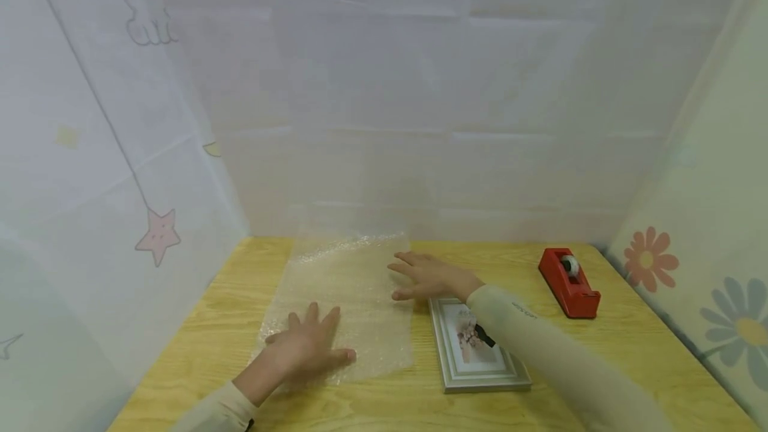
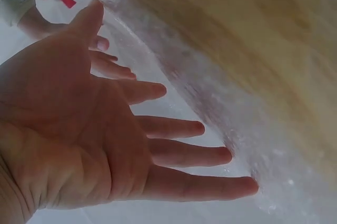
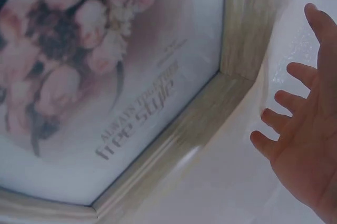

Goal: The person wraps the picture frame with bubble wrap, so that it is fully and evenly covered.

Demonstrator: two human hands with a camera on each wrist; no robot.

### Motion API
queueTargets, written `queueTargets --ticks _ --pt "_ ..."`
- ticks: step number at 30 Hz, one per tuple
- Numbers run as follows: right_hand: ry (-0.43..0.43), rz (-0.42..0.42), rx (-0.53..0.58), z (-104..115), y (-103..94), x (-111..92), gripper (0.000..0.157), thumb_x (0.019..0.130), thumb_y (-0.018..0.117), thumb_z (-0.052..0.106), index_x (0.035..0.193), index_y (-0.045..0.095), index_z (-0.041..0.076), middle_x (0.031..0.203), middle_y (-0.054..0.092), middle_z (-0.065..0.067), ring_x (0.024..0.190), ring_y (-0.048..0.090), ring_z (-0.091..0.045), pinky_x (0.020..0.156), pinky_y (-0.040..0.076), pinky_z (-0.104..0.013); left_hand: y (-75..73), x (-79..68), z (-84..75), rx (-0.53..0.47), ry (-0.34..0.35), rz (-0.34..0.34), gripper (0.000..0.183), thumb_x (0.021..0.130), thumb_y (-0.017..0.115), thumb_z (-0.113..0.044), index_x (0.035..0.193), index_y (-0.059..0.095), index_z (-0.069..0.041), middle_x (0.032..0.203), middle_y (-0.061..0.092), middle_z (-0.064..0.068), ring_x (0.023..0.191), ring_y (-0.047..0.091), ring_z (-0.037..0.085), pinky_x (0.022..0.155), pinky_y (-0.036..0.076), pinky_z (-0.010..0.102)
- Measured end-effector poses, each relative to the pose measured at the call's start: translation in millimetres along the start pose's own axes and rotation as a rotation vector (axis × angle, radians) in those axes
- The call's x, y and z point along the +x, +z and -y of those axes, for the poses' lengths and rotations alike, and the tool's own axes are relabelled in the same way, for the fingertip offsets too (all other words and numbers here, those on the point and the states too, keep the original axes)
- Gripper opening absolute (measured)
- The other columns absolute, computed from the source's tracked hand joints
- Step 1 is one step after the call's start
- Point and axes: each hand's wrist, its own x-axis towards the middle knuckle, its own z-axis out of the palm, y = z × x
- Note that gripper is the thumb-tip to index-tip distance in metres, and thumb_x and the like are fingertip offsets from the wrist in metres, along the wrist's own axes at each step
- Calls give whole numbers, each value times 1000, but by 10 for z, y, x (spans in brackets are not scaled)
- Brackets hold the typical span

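Note:
A sheet of clear bubble wrap (image 1: pixel 366 325) lies on the wooden table, its far edge slightly raised. Over its near left part, my left hand (image 1: pixel 306 345) is spread with straight fingers; in the left wrist view the fingertips (image 2: pixel 239 184) come close to the wrap, and whether they touch is unclear. My right hand (image 1: pixel 429 277) hovers at the wrap's right edge, fingers extended and holding nothing. Beneath the right forearm lies a silver-toned picture frame (image 1: pixel 447 352) with a flower print, partly covered by the sleeve. The right wrist view shows the picture frame (image 3: pixel 158 166) large beside that hand.
A red tape dispenser (image 1: pixel 570 285) with a roll of tape stands at the back right of the table (image 1: pixel 210 352). Pale printed sheets hang as walls (image 1: pixel 372 119) behind and on both sides.

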Motion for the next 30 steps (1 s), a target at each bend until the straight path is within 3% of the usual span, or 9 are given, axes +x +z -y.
queueTargets --ticks 10,17,23,30 --pt "9 52 -9 -20 92 -28 86 98 50 67 162 30 13 165 23 -16 151 18 -35 117 19 -58 24 4 26 33 53 27 101 84 58 -80 159 37 -16 159 24 32 130 30 69 63 40 83" --pt "35 43 31 -25 86 -104 85 97 56 64 160 35 11 163 26 -18 150 20 -35 115 24 -59 -12 45 29 32 128 38 100 85 59 -77 159 36 -12 158 23 34 129 28 70 68 43 81" --pt "68 19 44 -85 103 -176 87 94 59 66 159 37 12 162 28 -19 149 23 -39 113 25 -62 -26 115 14 -9 164 49 98 86 63 -73 159 36 -12 158 22 36 132 22 72 75 41 81" --pt "80 5 51 -156 181 -280 87 93 58 69 158 39 14 160 31 -18 144 31 -41 109 33 -61 9 186 -4 1 188 83 99 86 62 -74 160 34 -14 159 20 35 133 19 72 74 43 79"
